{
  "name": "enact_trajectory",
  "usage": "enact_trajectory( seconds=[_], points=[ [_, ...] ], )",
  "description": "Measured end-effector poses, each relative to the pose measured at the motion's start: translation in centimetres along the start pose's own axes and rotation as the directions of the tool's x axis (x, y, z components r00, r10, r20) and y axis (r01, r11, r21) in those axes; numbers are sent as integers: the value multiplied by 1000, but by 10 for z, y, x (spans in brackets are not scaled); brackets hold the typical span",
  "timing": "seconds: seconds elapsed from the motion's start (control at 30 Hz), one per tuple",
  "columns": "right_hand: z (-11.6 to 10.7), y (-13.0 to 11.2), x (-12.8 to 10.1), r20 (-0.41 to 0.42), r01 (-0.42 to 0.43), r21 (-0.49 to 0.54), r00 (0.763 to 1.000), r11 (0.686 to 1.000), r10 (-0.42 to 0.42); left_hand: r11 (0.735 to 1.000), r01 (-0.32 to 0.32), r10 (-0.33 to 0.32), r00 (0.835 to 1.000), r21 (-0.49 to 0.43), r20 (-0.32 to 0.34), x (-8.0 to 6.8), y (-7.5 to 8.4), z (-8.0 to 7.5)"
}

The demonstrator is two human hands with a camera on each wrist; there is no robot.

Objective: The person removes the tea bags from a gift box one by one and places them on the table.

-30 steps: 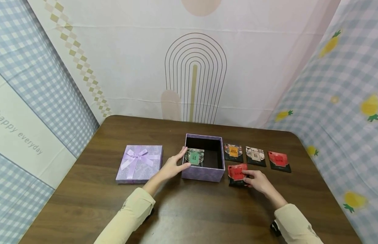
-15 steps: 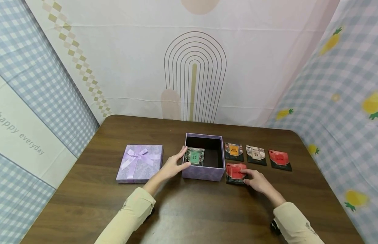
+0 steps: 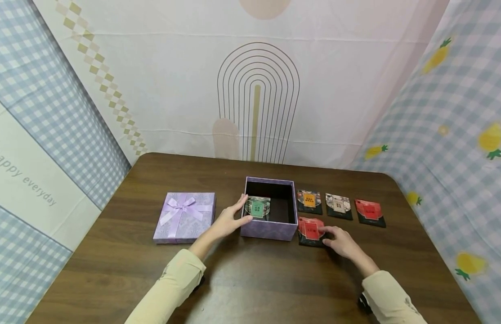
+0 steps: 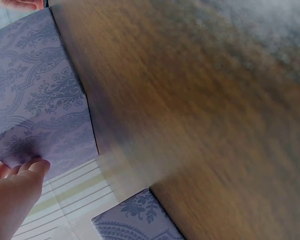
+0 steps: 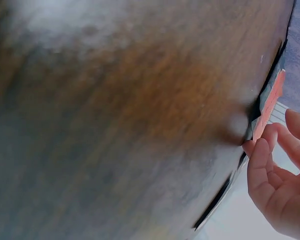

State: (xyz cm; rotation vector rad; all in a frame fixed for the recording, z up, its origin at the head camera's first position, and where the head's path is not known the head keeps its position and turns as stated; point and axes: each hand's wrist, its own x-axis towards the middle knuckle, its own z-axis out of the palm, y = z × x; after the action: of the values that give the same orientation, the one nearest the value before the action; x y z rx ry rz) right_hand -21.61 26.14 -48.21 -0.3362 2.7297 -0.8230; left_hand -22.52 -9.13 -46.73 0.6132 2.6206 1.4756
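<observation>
Loosely spread, the left grip (image 3: 228, 222) touches the nine-o'clock edge of the purple box (image 3: 268, 231). At four, the right grip (image 3: 341, 243) touches the red packet (image 3: 309, 232), pinch unclear; table (image 3: 266, 283) stretches toward six.

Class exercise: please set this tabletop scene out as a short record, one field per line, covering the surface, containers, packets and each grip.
Surface: dark brown wood-grain table
Container: open purple patterned box
Lid: square purple patterned lid with ribbon bow, left of box
Inside box: green-labelled flat packet, left part
Back row, left to right: orange-labelled dark packet, white-and-black packet, right-end red-and-black packet
Nearer: front red-and-black packet; single or stacked, unclear
Left-hand grip: touching box's left side
Right-hand grip: touching front packet's right edge
</observation>
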Motion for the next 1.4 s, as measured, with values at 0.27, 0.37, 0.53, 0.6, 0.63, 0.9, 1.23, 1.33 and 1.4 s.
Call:
enact_trajectory(
  seconds=[0.27,0.37,0.53,0.6,0.63,0.9,1.23,1.33,1.4],
  points=[
    [-3,-3,-3,-32,9,16,999,1000,-9,1000,-7,7,1000,1,-5,0,-2,0],
    [-4,-7,-2,-79,16,46,997,999,-13,1000,-8,8,1000,1,-6,0,-2,1],
    [-7,-17,3,-165,37,91,986,995,-22,1000,-7,7,1000,4,-9,0,-1,0],
    [-8,-23,6,-211,67,89,976,994,-47,1000,-7,7,1000,6,-9,0,-1,0],
    [-9,-25,7,-233,85,86,970,993,-63,1000,-8,8,1000,5,-10,0,-1,0],
    [-10,-51,19,-359,193,130,923,973,-135,1000,-10,10,1000,2,-8,0,0,0],
    [-8,-86,35,-358,261,324,924,909,-137,1000,-12,12,1000,1,-11,1,-1,2],
    [-9,-99,38,-336,277,402,931,873,-140,1000,-13,13,1000,0,-15,1,-1,1],
    [-9,-107,41,-316,276,434,938,858,-142,1000,-10,10,1000,-1,-18,0,0,1]
  ],
)
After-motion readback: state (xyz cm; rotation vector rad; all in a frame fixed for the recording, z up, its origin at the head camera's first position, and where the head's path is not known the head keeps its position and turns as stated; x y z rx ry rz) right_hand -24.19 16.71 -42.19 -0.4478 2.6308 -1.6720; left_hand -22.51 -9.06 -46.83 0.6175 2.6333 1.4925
